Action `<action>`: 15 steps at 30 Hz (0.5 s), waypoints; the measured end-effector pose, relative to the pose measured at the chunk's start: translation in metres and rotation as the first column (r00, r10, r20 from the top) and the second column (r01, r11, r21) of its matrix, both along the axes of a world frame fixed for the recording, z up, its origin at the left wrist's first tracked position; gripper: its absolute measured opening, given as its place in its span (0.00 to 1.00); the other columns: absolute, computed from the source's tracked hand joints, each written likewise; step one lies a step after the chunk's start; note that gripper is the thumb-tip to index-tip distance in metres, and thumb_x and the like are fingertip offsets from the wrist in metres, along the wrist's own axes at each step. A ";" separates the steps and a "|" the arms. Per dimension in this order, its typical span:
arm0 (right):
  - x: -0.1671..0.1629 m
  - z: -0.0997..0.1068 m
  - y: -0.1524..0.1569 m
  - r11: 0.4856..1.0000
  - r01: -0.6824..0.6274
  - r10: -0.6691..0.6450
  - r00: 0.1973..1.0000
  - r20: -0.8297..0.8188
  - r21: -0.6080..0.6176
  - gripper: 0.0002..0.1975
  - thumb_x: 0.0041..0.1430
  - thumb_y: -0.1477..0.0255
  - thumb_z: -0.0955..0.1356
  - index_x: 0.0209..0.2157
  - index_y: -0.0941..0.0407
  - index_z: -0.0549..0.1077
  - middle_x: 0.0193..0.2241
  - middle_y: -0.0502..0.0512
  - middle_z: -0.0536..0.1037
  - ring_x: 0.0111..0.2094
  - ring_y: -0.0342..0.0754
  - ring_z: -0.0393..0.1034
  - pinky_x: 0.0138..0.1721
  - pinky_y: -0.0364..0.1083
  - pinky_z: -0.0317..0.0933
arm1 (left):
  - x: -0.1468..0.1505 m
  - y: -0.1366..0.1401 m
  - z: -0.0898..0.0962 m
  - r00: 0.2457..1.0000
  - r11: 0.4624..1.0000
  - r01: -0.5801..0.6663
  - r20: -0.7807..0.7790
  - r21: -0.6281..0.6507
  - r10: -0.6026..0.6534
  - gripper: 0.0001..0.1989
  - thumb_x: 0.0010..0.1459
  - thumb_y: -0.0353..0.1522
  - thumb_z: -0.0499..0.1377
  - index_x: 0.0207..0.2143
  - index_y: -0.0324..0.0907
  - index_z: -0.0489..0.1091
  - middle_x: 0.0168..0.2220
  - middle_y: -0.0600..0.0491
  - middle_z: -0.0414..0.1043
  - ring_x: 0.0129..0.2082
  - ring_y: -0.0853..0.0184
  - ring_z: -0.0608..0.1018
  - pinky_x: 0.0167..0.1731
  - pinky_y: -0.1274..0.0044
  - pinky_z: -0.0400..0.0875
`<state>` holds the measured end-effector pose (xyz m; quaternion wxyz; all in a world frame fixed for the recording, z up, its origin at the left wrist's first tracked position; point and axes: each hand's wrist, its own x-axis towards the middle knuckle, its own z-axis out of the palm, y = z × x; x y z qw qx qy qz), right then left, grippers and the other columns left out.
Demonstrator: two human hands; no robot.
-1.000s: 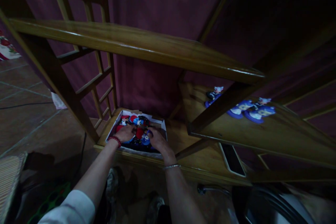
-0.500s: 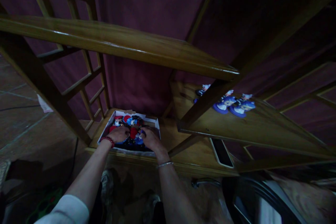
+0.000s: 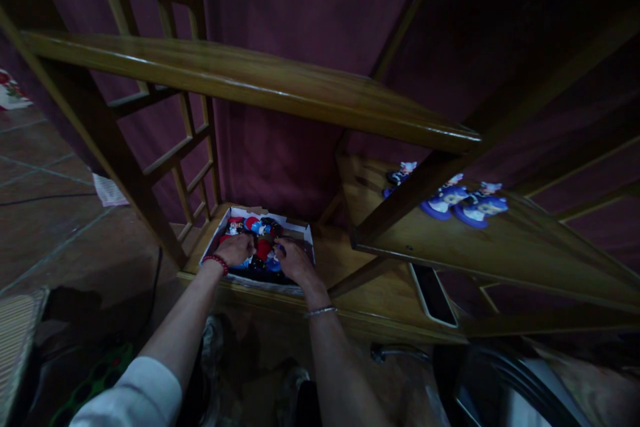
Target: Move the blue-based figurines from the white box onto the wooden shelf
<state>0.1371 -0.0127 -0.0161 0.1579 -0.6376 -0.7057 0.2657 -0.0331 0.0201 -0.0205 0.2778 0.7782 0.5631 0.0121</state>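
The small red-and-blue figurines point(image 3: 263, 249) lie crowded in a shallow white box point(image 3: 311, 245), lower frame left of centre, so light fingertip handling should best spare their neighbours. The left hand point(image 3: 236, 250) and right hand point(image 3: 295, 260) reach among them, fingers bent; whether either grips one I cannot tell. Low wrists suit working beneath the wooden board point(image 3: 250, 80) across the upper frame.

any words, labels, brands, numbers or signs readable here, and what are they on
No text can be read.
Pale sheet at left: any print is too small and blurred.
Box and the figurines inside: no legible marking.
Shelf figurines: none legible.
Phone: dark screen, nothing legible.
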 end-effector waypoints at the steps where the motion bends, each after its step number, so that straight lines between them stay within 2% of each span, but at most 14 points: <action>1: 0.001 0.000 0.000 1.000 0.007 -0.007 1.000 -0.004 -0.011 0.17 0.54 0.74 0.60 0.47 0.58 0.67 0.47 0.58 0.69 0.49 0.47 0.61 0.50 0.44 0.52 | -0.001 -0.001 0.001 1.000 1.000 0.010 0.001 -0.007 -0.010 0.07 0.50 0.31 0.50 0.30 0.41 0.67 0.32 0.50 0.71 0.34 0.66 0.72 0.33 0.77 0.63; 5: 0.010 -0.003 0.002 0.997 0.051 -0.053 0.998 -0.035 -0.065 0.17 0.55 0.75 0.59 0.47 0.55 0.66 0.46 0.55 0.70 0.47 0.46 0.63 0.48 0.44 0.54 | -0.003 -0.003 0.003 0.998 0.998 0.043 0.036 -0.034 -0.042 0.11 0.49 0.26 0.49 0.34 0.42 0.67 0.33 0.51 0.72 0.35 0.67 0.72 0.35 0.78 0.63; 8: 0.017 -0.006 0.004 0.995 0.089 -0.090 0.996 -0.015 -0.052 0.18 0.54 0.76 0.58 0.47 0.57 0.66 0.46 0.56 0.70 0.48 0.46 0.62 0.49 0.44 0.54 | -0.005 -0.003 0.002 0.998 0.997 0.053 0.042 -0.052 -0.051 0.16 0.47 0.24 0.50 0.38 0.44 0.67 0.39 0.51 0.71 0.41 0.67 0.71 0.41 0.78 0.62; 11: 0.021 -0.007 0.003 0.995 0.082 -0.081 0.997 0.018 -0.050 0.18 0.53 0.76 0.59 0.46 0.58 0.68 0.45 0.58 0.71 0.47 0.47 0.63 0.48 0.45 0.54 | -0.005 -0.003 0.000 0.996 0.995 0.087 -0.016 -0.052 -0.087 0.15 0.45 0.24 0.52 0.36 0.43 0.70 0.43 0.49 0.70 0.45 0.65 0.69 0.44 0.77 0.60; 15: 0.022 -0.009 0.000 0.995 0.063 -0.065 0.998 -0.020 -0.083 0.16 0.52 0.76 0.61 0.43 0.56 0.70 0.40 0.56 0.74 0.42 0.46 0.67 0.44 0.43 0.58 | -0.004 -0.003 0.002 0.993 0.993 0.105 -0.047 -0.045 -0.107 0.13 0.45 0.26 0.52 0.34 0.42 0.71 0.40 0.49 0.71 0.43 0.64 0.70 0.43 0.77 0.61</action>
